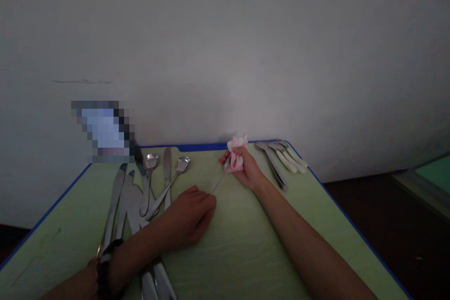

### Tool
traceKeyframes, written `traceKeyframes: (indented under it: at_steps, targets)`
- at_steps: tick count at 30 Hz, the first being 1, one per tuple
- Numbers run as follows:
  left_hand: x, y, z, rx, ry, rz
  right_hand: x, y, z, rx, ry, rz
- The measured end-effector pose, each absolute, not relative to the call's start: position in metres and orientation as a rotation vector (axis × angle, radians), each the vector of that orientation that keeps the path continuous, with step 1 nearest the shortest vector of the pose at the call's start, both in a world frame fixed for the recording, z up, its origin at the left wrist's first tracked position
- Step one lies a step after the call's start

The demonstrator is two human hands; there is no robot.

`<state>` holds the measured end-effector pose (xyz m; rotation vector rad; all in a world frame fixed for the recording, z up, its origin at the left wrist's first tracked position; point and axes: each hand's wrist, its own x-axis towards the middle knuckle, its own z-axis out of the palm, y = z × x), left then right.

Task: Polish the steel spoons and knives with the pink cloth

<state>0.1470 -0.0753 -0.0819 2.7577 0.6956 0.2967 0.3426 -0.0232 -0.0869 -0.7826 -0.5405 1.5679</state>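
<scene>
My right hand (246, 168) is closed round a crumpled pink cloth (236, 152) near the table's far edge. The cloth is wrapped about one end of a thin metal utensil (220, 182) that slants down to the left. My left hand (190, 218) rests on the table with its fingers curled over the utensil's other end, which is hidden. A dark band sits on my left wrist (105, 267).
A light green table (246, 253) with a blue edge stands against a white wall. Several knives and spoons (140, 197) lie heaped at the left. Several utensils with white handles (281, 159) lie at the far right corner. A blurred object (103, 131) sits at the back left.
</scene>
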Motion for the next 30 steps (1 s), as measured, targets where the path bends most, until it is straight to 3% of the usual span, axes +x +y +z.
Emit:
traceKeyframes:
  at_steps: [30]
  targets:
    - [0.1468,-0.0750,-0.0829,2.759,0.690,0.304,0.3429,-0.0222,-0.0883,-0.769,-0.571,1.563]
